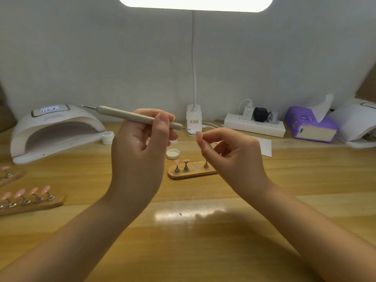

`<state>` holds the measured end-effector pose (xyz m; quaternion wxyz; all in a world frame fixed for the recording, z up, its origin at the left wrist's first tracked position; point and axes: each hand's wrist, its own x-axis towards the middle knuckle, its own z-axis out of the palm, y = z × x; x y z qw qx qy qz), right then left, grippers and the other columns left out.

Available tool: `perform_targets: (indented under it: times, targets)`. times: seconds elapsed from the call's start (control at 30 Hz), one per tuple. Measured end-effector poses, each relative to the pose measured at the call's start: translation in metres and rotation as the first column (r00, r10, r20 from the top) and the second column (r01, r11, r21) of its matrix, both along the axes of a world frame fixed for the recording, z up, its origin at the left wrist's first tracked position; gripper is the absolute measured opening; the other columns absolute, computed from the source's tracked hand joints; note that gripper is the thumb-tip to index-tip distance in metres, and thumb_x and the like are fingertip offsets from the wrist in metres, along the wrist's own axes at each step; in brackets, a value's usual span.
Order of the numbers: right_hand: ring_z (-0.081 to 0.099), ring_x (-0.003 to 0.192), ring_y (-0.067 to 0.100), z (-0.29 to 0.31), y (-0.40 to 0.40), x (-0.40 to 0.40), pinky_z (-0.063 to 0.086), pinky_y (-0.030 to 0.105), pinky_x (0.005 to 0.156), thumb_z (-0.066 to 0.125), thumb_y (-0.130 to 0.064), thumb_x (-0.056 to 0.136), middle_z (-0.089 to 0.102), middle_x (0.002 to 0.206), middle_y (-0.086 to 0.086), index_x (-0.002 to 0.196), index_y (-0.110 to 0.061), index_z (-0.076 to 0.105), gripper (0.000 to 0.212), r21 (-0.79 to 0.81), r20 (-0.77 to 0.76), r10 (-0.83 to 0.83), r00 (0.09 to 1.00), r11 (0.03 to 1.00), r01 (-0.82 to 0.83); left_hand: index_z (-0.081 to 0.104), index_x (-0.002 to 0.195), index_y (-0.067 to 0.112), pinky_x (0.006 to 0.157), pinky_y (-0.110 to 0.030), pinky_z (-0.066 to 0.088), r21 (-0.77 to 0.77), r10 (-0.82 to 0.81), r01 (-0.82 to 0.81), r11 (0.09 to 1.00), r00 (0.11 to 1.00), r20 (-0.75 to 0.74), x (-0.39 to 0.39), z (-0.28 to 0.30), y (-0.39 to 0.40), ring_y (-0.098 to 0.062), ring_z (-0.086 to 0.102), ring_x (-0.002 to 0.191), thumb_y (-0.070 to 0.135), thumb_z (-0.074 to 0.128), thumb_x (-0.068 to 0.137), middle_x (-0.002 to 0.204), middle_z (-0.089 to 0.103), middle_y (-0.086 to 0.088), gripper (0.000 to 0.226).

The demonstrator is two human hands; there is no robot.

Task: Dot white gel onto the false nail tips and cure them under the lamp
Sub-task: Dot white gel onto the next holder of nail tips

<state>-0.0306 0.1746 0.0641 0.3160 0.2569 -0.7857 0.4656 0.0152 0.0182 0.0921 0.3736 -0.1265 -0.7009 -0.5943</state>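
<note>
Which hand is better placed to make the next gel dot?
Left hand: it already grips the grey dotting pen, ball tip aimed at whatever small item the right hand pinches.

The scene is lit brightly from a blown-out desk lamp panel (pixel 195 3) overhead, glare being thrown onto the wooden table (pixel 183 215) (beside soft hand shadows), while straight lines are bowed and detail softened toward the wide-angle edges.

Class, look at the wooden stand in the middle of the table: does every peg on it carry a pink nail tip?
No. On the wooden stand, two pegs carry pink nail tips, while another peg stands bare.
</note>
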Motion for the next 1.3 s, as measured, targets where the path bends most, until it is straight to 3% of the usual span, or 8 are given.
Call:
perform_targets:
  times: [0.3,0.53,0.93,1.3]
  targets:
    - [0.06,0.058,0.013,0.0033,-0.0006,0.002,0.05,0.022,0.055,0.062,-0.035,0.087,0.065,0.074,-0.017,0.09,-0.017,0.074,0.022,0.036,-0.03,-0.001,1.0,0.999,0.002,0.063,0.095,0.02,0.068,-0.017,0.051,-0.026,-0.026,0.026,0.999,1.0,0.001,0.0032,-0.0005,0.0036,-0.006,0.066,0.076,0.038,0.049,0.094,0.08,0.07,0.007,0.023]
    - [0.061,0.056,0.014,0.0015,0.0003,0.001,0.05,0.024,0.052,0.062,-0.035,0.087,0.064,0.075,-0.02,0.092,-0.018,0.074,0.021,0.044,-0.033,-0.009,0.999,0.999,0.01,0.063,0.094,0.02,0.061,-0.021,0.053,-0.042,-0.029,0.029,0.999,1.0,-0.007,0.0027,-0.0024,0.0036,-0.008,0.065,0.073,0.033,0.049,0.096,0.08,0.069,0.006,0.019]
    - [0.061,0.055,0.014,-0.001,0.0002,-0.0005,0.051,0.034,0.05,0.061,-0.037,0.087,0.07,0.073,-0.01,0.093,-0.018,0.075,0.024,0.049,-0.071,-0.006,0.997,0.999,0.01,0.063,0.093,0.021,0.059,-0.021,0.053,-0.033,-0.036,0.035,0.999,0.999,-0.007,0.0009,-0.0044,0.0039,-0.011,0.066,0.073,0.034,0.05,0.095,0.078,0.07,0.007,0.018]
    - [0.06,0.054,0.013,-0.0009,0.0001,0.0008,0.05,0.034,0.049,0.063,-0.035,0.087,0.069,0.071,-0.01,0.093,-0.018,0.075,0.021,0.05,-0.083,-0.02,0.996,0.998,0.024,0.063,0.093,0.024,0.061,-0.03,0.055,-0.063,-0.004,0.004,0.998,1.0,-0.005,0.0002,-0.0072,0.0039,-0.012,0.066,0.076,0.034,0.05,0.095,0.081,0.069,0.008,0.016]
